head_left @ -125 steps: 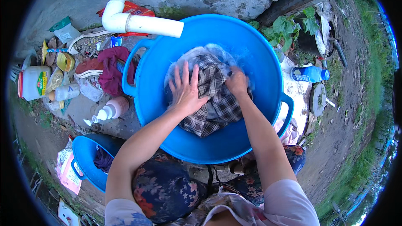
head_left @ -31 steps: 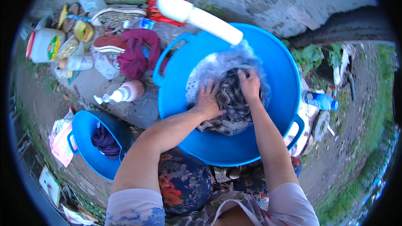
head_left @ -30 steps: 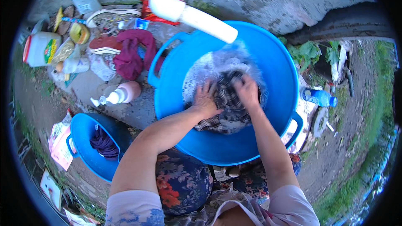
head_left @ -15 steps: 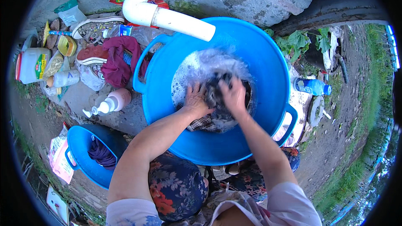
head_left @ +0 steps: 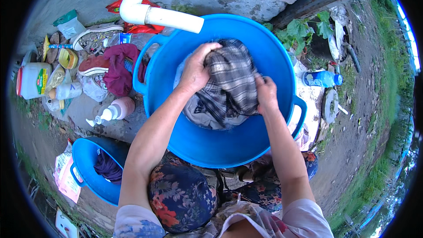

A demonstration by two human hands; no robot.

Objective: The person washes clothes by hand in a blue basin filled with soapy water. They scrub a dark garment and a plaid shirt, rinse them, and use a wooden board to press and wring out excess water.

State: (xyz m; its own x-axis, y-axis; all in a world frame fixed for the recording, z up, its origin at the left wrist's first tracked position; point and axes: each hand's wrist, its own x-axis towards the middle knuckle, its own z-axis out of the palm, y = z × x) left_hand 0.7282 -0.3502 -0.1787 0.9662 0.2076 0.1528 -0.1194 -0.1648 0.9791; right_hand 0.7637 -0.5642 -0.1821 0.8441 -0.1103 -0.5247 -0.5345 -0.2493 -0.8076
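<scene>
A wet plaid garment [head_left: 233, 79] in black, grey and white is bunched up in a large blue two-handled tub [head_left: 211, 152]. My left hand [head_left: 197, 69] grips its upper left edge, fingers curled over the cloth. On the opposite side my right hand [head_left: 266, 93] is closed on the garment's right edge. Part of the cloth is raised between my hands, and its lower folds lie on paler grey wet fabric [head_left: 198, 112] in the tub. Most of the soapy water is hidden beneath the cloth.
A white pipe [head_left: 174, 19] juts over the tub's far rim. To the left are a pink pump bottle [head_left: 121, 108], a maroon cloth [head_left: 118, 70], shoes [head_left: 94, 65] and a smaller blue bucket [head_left: 88, 150] holding dark cloth. A plastic bottle [head_left: 321, 79] lies right.
My hands were pressing dark cloth down in foamy water. Now they are farther apart and hold the plaid garment up and spread between them. The view has shifted slightly.
</scene>
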